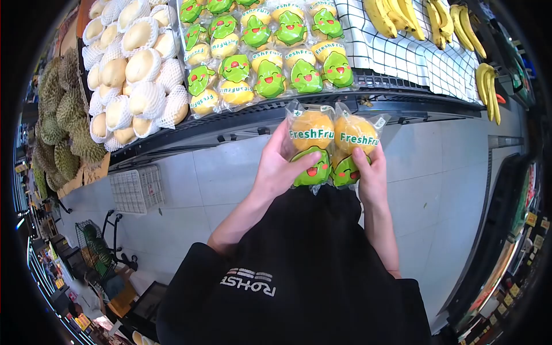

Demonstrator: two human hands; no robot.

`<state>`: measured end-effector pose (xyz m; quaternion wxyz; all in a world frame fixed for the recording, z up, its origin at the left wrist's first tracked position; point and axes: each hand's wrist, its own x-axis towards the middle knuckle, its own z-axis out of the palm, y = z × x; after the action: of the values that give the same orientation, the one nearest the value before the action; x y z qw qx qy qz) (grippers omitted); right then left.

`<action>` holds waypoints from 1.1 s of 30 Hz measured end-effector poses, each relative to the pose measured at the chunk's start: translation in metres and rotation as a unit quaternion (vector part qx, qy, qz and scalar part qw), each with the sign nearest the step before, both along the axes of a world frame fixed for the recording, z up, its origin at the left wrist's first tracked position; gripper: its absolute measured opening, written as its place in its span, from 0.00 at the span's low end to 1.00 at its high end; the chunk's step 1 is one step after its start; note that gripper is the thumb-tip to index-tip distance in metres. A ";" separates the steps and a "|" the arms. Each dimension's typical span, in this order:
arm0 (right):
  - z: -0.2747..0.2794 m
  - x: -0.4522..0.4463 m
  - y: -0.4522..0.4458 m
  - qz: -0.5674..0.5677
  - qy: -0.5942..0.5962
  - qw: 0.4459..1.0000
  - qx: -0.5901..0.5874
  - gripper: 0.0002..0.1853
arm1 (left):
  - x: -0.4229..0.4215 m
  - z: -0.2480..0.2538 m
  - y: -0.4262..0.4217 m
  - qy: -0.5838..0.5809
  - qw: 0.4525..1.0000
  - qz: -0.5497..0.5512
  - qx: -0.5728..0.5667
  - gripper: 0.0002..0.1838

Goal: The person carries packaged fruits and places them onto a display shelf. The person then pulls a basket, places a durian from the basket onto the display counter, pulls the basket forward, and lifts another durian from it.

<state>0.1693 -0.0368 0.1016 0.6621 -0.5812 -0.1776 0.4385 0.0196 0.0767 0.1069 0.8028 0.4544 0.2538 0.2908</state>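
In front of my chest, two clear "FreshFruit" bags of yellow fruit are held side by side. My left hand [282, 164] is wrapped round the left bag of fruit [311, 135], its thumb lying across the green cartoon print. The right bag of fruit [355, 138] is in my right hand [372, 172], with the thumb pressed on its front. Both bags stand upright and touch or nearly touch each other. Just beyond them, matching bagged fruit [269, 75] lies in rows on the display stand. The backs of the held bags and most of my fingers are hidden.
Pale fruit in white foam nets [138, 69] is piled at the left of the stand, with durians [54, 126] farther left. Bananas [391, 17] lie on a checked cloth [397, 63] at the right. The stand's dark edge [402, 109] runs before me. A white crate [137, 190] sits on the floor.
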 end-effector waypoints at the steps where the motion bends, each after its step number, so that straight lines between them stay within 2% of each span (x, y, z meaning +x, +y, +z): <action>1: 0.001 -0.001 0.001 0.005 0.001 1.000 0.000 0.28 | -0.002 0.000 0.000 -0.002 1.000 0.000 -0.006 0.39; 8: 0.007 -0.005 0.012 0.045 0.014 0.998 0.046 0.30 | -0.012 -0.002 0.006 0.008 1.000 0.013 0.011 0.39; 21: 0.003 0.003 0.005 0.049 0.015 0.998 0.029 0.27 | -0.007 -0.004 0.006 0.005 1.000 0.000 -0.003 0.36; 26: 0.005 0.006 0.002 0.029 0.003 0.999 0.029 0.22 | -0.001 -0.004 0.005 0.035 0.998 -0.034 -0.039 0.30; 30: 0.005 0.010 -0.008 0.006 0.020 1.000 -0.022 0.20 | 0.005 -0.007 -0.001 0.061 0.993 -0.054 -0.082 0.27; 33: 0.000 0.006 -0.014 -0.021 0.029 0.999 -0.018 0.19 | 0.009 -0.011 -0.004 0.076 0.992 -0.080 -0.064 0.25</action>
<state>0.1756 -0.0508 0.1017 0.6653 -0.5841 -0.1381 0.4440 0.0285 0.0724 0.0957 0.8294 0.4418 0.2952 0.1727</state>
